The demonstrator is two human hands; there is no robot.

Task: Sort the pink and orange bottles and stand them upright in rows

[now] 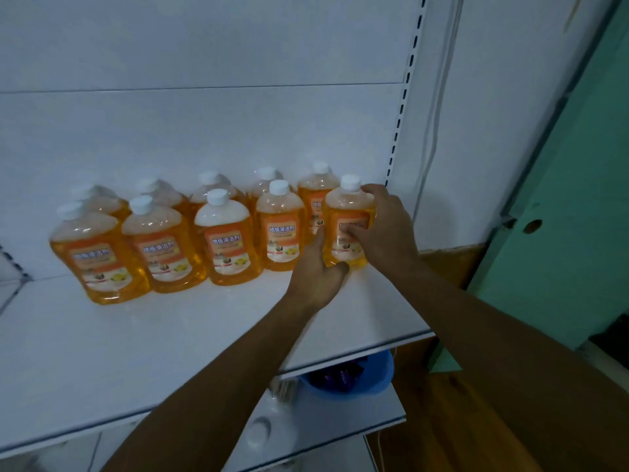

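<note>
My two hands hold the rightmost orange bottle (349, 229) of the near row on the white shelf (170, 352); my left hand (318, 275) curls round its lower left side, thumb at the base, and my right hand (383, 226) wraps its right side from the shoulder down, fingers across the label; the bottle stands upright with its white cap (350, 182) on top. To its left the near row runs on with four more orange bottles (218, 240), all upright, labels facing me, white caps on; the leftmost one (97, 257) stands nearest the front edge. A far row of orange bottles (211, 189) stands behind them against the white back panel (204, 114), mostly hidden, so only caps and shoulders show. Right of the bottle I hold, the slotted white upright (403, 107) of the shelving rises; beyond it lies a green door (561, 216). Below the shelf edge, on a lower shelf (340, 424), sits a blue bowl (377, 379) with something purple in it; I cannot tell what that is.
</note>
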